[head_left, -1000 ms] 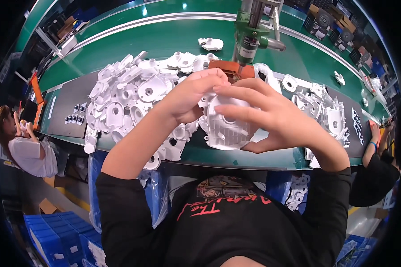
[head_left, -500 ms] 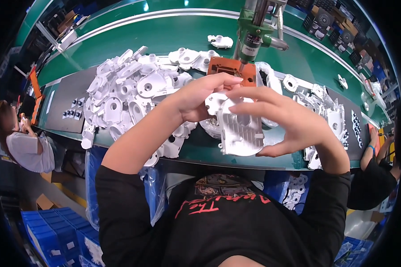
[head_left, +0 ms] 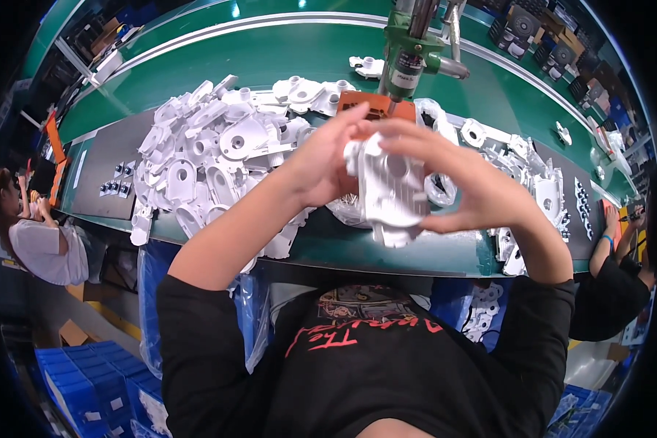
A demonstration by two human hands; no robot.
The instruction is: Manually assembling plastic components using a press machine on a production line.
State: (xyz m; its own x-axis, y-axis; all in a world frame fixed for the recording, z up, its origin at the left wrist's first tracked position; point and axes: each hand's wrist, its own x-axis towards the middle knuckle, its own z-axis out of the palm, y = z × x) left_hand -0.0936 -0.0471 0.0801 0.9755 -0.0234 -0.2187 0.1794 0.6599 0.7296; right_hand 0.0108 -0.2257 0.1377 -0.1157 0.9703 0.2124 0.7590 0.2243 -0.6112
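A white ribbed plastic housing point(head_left: 388, 193) is in front of me above the table's near edge, tilted and slightly smeared by motion. My right hand point(head_left: 474, 179) grips it from the right, thumb at its lower corner and fingers over its top. On the other side, my left hand point(head_left: 332, 157) is closed at the housing's upper left corner; some of its fingers are hidden. Just beyond the hands stands a green press or drill point(head_left: 405, 62), its shaft coming down over an orange fixture block point(head_left: 358, 101) that my fingers partly cover.
A large heap of white plastic parts point(head_left: 197, 150) lies to the left, a smaller heap point(head_left: 540, 182) to the right. Dark mats with small black pieces point(head_left: 117, 188) flank them. Blue bins point(head_left: 157, 314) stand below the table edge. Co-workers sit at far left point(head_left: 47, 241) and far right point(head_left: 609, 299).
The housing has turned in my hands, so its lower end now shows tilted and more edge-on. Both hands have shifted slightly, staying at the housing.
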